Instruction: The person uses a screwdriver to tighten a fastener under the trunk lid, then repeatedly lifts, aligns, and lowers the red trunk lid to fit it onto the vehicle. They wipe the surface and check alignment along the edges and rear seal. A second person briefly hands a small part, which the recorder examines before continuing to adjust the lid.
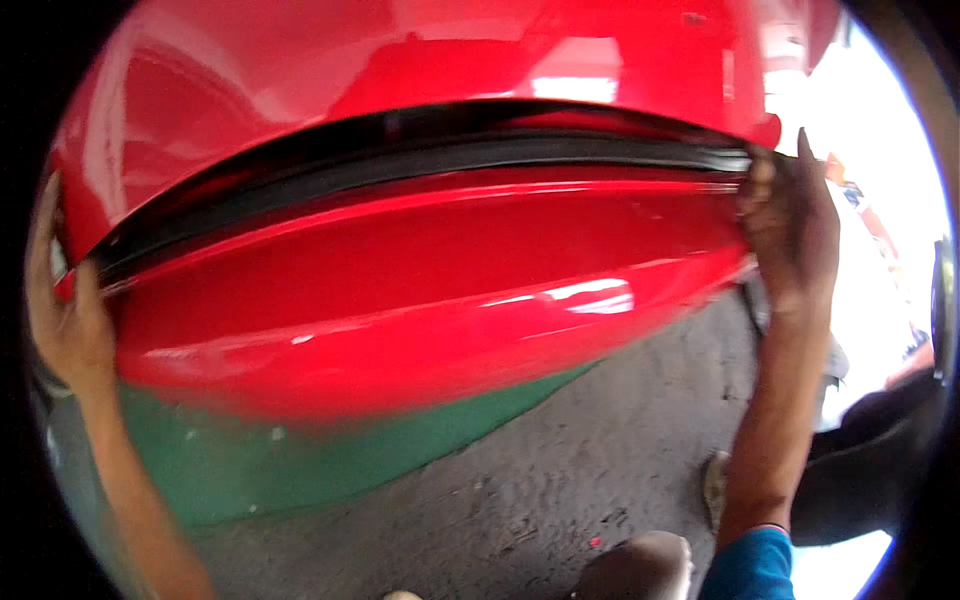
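Note:
A glossy red bumper-like panel (420, 280) spans the view below a larger red body panel (420, 55), with a black strip (450, 153) along the dark gap between them. My left hand (70, 310) grips the left end of the assembly, thumb by the black strip and fingers reaching up the side. My right hand (790, 220) is wrapped on the right end, fingertips at the black strip and lower panel edge; what lies under its fingers is hidden.
A green surface (280, 470) lies on the grey, stained floor (420, 520) below the panel. My knee (630, 570) shows at the bottom. A shoe (715, 490) and an indistinct dark shape (870, 460) are at the right, beside a bright, washed-out background.

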`<action>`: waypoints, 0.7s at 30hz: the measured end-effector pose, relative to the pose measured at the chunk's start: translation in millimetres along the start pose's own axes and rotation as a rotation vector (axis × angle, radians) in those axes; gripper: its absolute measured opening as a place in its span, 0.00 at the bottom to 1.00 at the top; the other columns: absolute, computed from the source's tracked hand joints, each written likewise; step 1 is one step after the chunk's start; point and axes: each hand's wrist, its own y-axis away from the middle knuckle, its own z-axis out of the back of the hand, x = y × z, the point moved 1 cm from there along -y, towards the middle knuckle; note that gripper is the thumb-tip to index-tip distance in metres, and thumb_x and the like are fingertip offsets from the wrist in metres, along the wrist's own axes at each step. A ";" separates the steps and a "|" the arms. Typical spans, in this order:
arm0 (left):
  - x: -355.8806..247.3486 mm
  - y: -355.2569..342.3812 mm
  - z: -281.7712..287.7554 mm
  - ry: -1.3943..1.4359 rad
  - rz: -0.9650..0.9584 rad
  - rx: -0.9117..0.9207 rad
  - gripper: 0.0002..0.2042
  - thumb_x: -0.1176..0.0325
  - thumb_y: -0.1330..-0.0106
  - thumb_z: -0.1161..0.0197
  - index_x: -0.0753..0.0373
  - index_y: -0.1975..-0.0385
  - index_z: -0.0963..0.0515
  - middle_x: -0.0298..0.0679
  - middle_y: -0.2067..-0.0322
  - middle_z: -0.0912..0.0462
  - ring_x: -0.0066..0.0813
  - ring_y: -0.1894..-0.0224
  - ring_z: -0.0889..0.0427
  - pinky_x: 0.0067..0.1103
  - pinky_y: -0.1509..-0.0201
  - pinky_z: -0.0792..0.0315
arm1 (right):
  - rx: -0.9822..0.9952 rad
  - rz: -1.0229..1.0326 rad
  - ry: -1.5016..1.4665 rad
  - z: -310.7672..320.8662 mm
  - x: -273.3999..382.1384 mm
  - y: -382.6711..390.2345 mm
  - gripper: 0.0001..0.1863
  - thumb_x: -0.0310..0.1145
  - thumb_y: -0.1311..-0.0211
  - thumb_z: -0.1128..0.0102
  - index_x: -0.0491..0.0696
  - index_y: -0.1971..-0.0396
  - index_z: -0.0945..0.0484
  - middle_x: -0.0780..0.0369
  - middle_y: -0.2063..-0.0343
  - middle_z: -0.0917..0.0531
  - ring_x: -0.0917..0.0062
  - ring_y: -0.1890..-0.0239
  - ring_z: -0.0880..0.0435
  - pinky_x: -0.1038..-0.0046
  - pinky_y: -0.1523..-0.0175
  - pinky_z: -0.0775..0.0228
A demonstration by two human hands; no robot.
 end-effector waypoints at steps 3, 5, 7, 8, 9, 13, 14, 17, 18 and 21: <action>-9.2 -27.4 22.3 -0.043 -0.097 0.010 0.30 0.86 0.43 0.43 0.63 0.37 0.29 0.43 0.36 0.28 0.38 0.30 0.34 0.31 0.25 0.43 | -0.006 0.032 0.019 5.1 -2.8 -11.3 0.15 0.35 0.24 0.54 0.42 0.47 0.28 0.55 0.61 0.16 0.76 0.63 0.16 0.77 0.55 0.21; -13.8 -27.5 37.0 -0.078 -0.090 -0.001 0.31 0.88 0.46 0.46 0.63 0.37 0.29 0.44 0.35 0.28 0.37 0.31 0.34 0.31 0.25 0.45 | 0.064 0.019 -0.041 -3.1 -4.6 -6.4 0.16 0.34 0.24 0.53 0.41 0.45 0.29 0.53 0.58 0.17 0.75 0.62 0.16 0.77 0.54 0.20; -14.6 -23.9 36.9 -0.072 -0.099 -0.017 0.32 0.88 0.47 0.47 0.64 0.37 0.29 0.43 0.36 0.28 0.37 0.31 0.33 0.31 0.25 0.45 | 0.062 0.009 -0.034 5.9 -2.4 -9.4 0.17 0.34 0.24 0.53 0.41 0.42 0.32 0.53 0.57 0.18 0.74 0.59 0.17 0.78 0.53 0.21; -16.3 -22.9 36.5 -0.077 -0.086 -0.027 0.32 0.88 0.47 0.46 0.62 0.37 0.28 0.42 0.36 0.27 0.37 0.31 0.32 0.31 0.26 0.43 | 0.062 -0.001 -0.027 10.2 -1.9 -11.6 0.18 0.33 0.24 0.53 0.42 0.40 0.33 0.53 0.57 0.19 0.74 0.57 0.18 0.79 0.53 0.22; -17.1 -23.0 36.6 -0.081 -0.075 -0.037 0.32 0.88 0.47 0.44 0.60 0.38 0.28 0.40 0.37 0.26 0.37 0.32 0.32 0.31 0.26 0.42 | -0.033 0.024 0.014 10.2 -2.9 -10.7 0.19 0.32 0.25 0.52 0.42 0.39 0.34 0.54 0.57 0.19 0.74 0.57 0.18 0.79 0.53 0.22; -17.5 -24.5 34.5 -0.077 -0.080 -0.044 0.33 0.89 0.48 0.45 0.60 0.38 0.27 0.40 0.37 0.26 0.36 0.32 0.31 0.31 0.27 0.41 | -0.091 0.115 0.390 21.5 -4.5 -15.4 0.27 0.26 0.29 0.45 0.39 0.33 0.40 0.57 0.54 0.19 0.82 0.58 0.22 0.81 0.54 0.27; -19.3 -26.2 33.1 -0.083 -0.093 -0.051 0.33 0.89 0.48 0.45 0.60 0.38 0.27 0.40 0.37 0.26 0.36 0.32 0.31 0.30 0.27 0.41 | -0.080 0.122 0.461 31.1 1.7 -14.3 0.28 0.26 0.29 0.45 0.39 0.33 0.41 0.57 0.53 0.19 0.82 0.58 0.22 0.81 0.54 0.28; -18.2 -26.8 34.7 -0.114 -0.129 -0.039 0.33 0.88 0.50 0.45 0.61 0.39 0.27 0.39 0.38 0.25 0.36 0.33 0.30 0.30 0.28 0.40 | -0.057 0.130 0.636 46.3 7.4 -15.6 0.30 0.26 0.29 0.44 0.38 0.32 0.42 0.58 0.54 0.18 0.80 0.59 0.22 0.80 0.54 0.29; -18.4 -25.5 34.8 -0.123 -0.126 -0.040 0.33 0.88 0.50 0.45 0.61 0.39 0.27 0.39 0.38 0.25 0.36 0.33 0.30 0.30 0.28 0.40 | -0.094 0.154 0.804 38.4 5.7 -16.2 0.29 0.27 0.28 0.45 0.39 0.32 0.42 0.58 0.53 0.19 0.79 0.58 0.21 0.81 0.55 0.29; -18.9 -28.9 32.5 -0.128 -0.130 -0.063 0.34 0.87 0.53 0.44 0.61 0.39 0.27 0.39 0.39 0.24 0.36 0.34 0.29 0.29 0.28 0.39 | -0.131 0.139 0.986 43.5 17.0 -14.3 0.28 0.30 0.27 0.48 0.42 0.31 0.44 0.56 0.50 0.22 0.77 0.53 0.21 0.82 0.56 0.27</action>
